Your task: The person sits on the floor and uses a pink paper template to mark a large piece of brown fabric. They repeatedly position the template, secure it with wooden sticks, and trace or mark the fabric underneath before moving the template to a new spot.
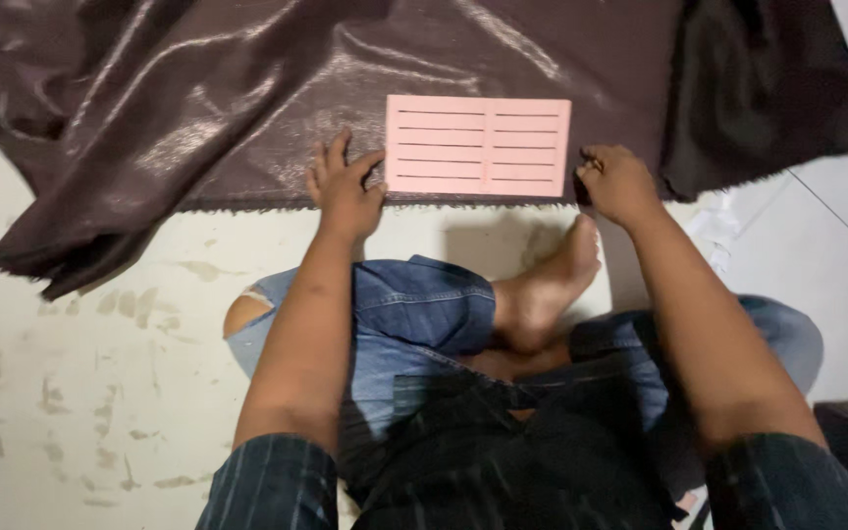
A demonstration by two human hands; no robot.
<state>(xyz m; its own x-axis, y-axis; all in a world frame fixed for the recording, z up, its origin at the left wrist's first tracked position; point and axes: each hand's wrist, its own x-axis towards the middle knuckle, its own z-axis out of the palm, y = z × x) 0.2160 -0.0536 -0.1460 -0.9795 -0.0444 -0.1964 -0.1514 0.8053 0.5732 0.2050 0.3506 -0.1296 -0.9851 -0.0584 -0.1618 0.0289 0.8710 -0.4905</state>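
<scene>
Template: a pink rectangular card (478,145) with two columns of dark slots, lying flat on the dark cloth near its lower edge.
Long axis: runs left to right across the view, parallel to the cloth's edge.
Left hand (344,186): spread flat on the cloth, fingers (338,149) wide, thumb touching the card's lower left corner; holds nothing.
Right hand (618,182): just beside the card's right short edge, fingers curled down at the cloth's hem; whether they pinch it cannot be told.
Nearer hand: both flank the card; the left touches it.
Cloth: glossy dark brown fabric (198,108), rumpled, spread over the pale stained floor (80,353).
Seating: the person sits cross-legged, bare foot (552,280) below the card.
</scene>
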